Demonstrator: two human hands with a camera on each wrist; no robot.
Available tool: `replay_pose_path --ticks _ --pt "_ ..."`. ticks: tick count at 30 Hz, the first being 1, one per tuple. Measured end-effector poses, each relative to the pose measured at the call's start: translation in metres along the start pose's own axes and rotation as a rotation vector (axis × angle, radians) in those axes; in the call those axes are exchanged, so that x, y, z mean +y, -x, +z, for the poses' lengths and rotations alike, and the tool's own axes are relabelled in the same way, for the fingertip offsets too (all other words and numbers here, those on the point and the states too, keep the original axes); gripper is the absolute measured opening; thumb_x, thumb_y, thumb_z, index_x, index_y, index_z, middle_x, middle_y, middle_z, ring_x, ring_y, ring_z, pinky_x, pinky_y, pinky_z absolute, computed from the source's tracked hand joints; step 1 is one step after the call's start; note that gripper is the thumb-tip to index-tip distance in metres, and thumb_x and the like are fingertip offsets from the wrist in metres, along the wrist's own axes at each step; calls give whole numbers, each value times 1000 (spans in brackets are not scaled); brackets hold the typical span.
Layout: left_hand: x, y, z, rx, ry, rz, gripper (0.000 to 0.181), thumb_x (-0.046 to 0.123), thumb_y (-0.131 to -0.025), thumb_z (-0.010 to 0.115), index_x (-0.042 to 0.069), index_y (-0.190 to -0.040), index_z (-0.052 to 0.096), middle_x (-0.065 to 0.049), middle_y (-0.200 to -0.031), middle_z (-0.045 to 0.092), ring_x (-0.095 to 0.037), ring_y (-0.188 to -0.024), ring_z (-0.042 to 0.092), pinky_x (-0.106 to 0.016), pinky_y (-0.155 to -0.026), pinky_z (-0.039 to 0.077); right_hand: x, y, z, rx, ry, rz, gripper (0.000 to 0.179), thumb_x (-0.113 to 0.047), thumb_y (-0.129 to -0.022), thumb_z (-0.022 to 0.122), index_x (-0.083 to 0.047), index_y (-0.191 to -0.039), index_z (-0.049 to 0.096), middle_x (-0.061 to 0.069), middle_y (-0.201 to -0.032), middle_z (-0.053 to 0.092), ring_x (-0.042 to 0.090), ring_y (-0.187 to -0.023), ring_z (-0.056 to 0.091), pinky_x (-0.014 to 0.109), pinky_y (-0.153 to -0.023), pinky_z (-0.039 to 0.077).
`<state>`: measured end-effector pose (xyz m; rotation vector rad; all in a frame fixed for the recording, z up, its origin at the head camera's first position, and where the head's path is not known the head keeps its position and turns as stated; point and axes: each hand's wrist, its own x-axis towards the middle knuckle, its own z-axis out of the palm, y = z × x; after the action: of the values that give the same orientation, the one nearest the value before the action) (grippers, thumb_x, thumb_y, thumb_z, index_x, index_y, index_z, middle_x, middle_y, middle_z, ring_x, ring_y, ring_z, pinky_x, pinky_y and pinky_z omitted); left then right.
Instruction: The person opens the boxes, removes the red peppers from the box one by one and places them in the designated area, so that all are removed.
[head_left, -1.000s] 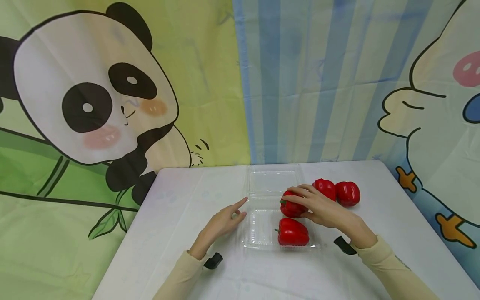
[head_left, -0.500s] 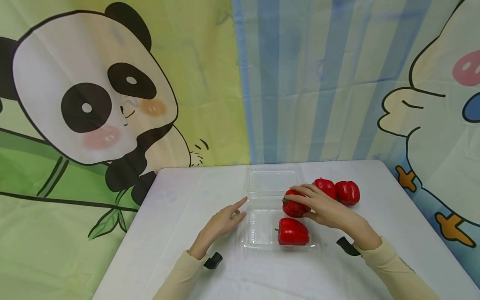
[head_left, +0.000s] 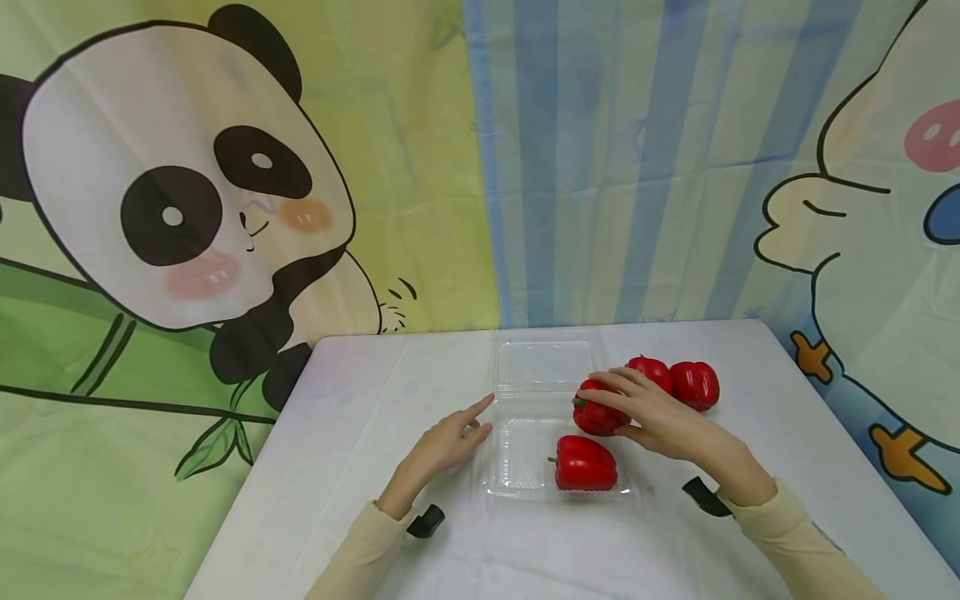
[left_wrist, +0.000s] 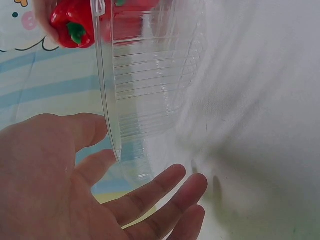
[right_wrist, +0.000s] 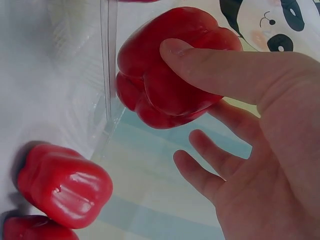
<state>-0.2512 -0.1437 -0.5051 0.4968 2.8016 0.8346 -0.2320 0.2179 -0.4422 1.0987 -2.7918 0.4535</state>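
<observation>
In the head view my right hand [head_left: 660, 417] holds a red bell pepper [head_left: 596, 408] over the right side of a clear plastic clamshell box [head_left: 517, 454]. The right wrist view shows the thumb pressed on the held pepper [right_wrist: 175, 75], fingers behind it and the other fingers spread. Another red bell pepper [head_left: 586, 463] lies in the box's front right part, its green stem to the left. My left hand [head_left: 446, 442] is at the box's left side, index finger extended. In the left wrist view its thumb and index fingertips are right at the box rim [left_wrist: 107, 100], other fingers spread.
Two more red bell peppers, one partly behind my right hand [head_left: 651, 373] and one beside it [head_left: 695, 386], lie at the table's back right. The box's lid [head_left: 546, 364] lies folded back behind it. A printed curtain [head_left: 420, 167] hangs behind the white table [head_left: 360, 392].
My right hand has shifted slightly to the right with the bell pepper in its grip. The left hand and the pepper in the box have stayed in place.
</observation>
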Motion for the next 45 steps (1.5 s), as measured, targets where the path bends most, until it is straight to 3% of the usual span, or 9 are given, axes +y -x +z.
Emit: replay_pose_path --ticks 6,26,45 --pt "-1 0 0 0 -7 4 54 45 -104 49 34 -156 36 -10 -121 68 -20 -93 64 -43 -77 50 1 4 -2 25 9 -19 85 -8 -69 91 -22 -145 53 12 -147 51 34 -135 42 46 -87 58" --pt "-1 1 0 1 -12 8 54 46 -104 48 35 -156 36 -8 -119 68 -20 -94 64 -45 -79 50 5 24 -8 66 -9 44 90 -7 -64 93 -21 -144 54 13 -146 51 36 -135 39 48 -83 59" --pt "-1 0 -1 -7 -13 12 55 45 -105 48 33 -157 36 -10 -120 68 -22 -96 64 -46 -81 50 13 47 -4 96 -45 167 85 -9 -71 90 -26 -145 53 13 -147 48 38 -133 39 52 -82 58"
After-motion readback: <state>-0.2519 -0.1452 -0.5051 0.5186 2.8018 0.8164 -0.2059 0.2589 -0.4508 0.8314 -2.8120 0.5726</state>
